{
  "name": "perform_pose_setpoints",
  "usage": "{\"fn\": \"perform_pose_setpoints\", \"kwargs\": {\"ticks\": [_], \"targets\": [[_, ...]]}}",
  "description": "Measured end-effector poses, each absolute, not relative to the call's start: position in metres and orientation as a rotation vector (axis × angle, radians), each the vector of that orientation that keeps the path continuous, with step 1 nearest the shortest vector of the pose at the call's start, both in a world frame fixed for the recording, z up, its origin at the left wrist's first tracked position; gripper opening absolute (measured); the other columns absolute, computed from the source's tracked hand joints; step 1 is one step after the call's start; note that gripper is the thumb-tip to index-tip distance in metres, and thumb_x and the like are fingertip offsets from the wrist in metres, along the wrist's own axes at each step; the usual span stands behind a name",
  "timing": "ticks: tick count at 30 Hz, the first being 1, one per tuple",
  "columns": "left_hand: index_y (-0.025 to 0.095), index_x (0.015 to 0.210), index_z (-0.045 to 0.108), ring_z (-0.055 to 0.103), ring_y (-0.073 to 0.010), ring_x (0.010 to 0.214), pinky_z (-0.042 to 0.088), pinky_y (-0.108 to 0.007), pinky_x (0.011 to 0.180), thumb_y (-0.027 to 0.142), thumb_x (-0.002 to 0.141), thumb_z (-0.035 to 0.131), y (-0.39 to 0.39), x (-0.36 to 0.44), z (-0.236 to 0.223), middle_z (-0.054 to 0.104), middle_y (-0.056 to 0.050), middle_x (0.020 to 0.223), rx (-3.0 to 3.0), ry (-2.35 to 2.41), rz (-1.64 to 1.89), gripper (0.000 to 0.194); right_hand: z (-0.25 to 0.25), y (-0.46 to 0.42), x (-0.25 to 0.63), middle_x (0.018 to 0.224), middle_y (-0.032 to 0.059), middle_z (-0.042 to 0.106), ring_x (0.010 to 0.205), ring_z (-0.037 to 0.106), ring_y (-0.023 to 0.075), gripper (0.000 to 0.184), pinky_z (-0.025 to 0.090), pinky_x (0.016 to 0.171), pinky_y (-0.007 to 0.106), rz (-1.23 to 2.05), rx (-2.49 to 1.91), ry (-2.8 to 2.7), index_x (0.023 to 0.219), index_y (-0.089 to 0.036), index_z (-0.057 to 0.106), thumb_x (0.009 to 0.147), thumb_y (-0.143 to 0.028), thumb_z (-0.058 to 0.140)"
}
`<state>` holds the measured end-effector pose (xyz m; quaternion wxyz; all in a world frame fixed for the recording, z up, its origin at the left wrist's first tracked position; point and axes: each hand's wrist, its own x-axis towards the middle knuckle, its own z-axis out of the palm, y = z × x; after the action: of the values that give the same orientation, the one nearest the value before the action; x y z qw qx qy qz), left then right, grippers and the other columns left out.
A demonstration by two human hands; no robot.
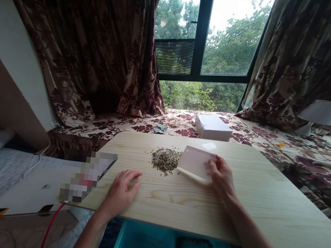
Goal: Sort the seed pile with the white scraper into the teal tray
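On the pale wooden tabletop (155, 203) lies a loose pile of small grains, greenish-brown ones (168, 164) mixed with white ones (162, 153); a few have scattered around it. My right hand (222, 177) grips a thin, whitish plastic scraper (195, 162) by its right end, thumb on top. The scraper is tilted, and its left edge is at the right side of the pile. To the lower left of the grains, my left hand (122, 191) rests on the table with thumb and fingers apart, holding nothing.
Below the table's near edge sits a teal bin (144, 244) with two compartments, dark bits in the right one. A blurred-out device (86, 176) with a red cable (50, 222) lies at the left. Beyond are a white box (213, 128), a crumpled cloth (161, 129) and a lamp (320, 113).
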<state>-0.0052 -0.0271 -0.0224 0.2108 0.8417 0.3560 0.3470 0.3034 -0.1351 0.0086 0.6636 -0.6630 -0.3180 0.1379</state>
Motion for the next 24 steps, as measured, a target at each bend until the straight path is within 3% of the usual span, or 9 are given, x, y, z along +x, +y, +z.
{"fn": "perform_pose_setpoints", "kwargs": {"ticks": [15,24], "targets": [[0.021,0.102,0.066,0.058,-0.0236,0.108,0.043,-0.043,0.1,0.029,0.081,0.053,-0.0272,-0.0056,-0.0221,0.067,-0.007,0.108,2.337,0.993,0.961,0.026,0.009,-0.1346,0.3024,0.085,0.0085,0.069,0.074,0.064,0.0204,0.045,0.048,0.052,0.027,0.328,-1.468,-0.744,0.104,-0.016,0.059,0.072,-0.047,0.061],[0.021,0.103,0.066,0.057,-0.0241,0.11,0.043,-0.044,0.101,0.029,0.081,0.053,-0.0294,-0.005,-0.02,0.067,-0.007,0.11,2.326,1.002,0.944,0.027,0.0083,-0.1325,0.3008,0.077,0.0056,0.067,0.065,0.06,0.0167,0.047,0.047,0.052,0.026,0.324,-1.485,-0.789,0.104,-0.015,0.059,0.072,-0.05,0.06]]}}
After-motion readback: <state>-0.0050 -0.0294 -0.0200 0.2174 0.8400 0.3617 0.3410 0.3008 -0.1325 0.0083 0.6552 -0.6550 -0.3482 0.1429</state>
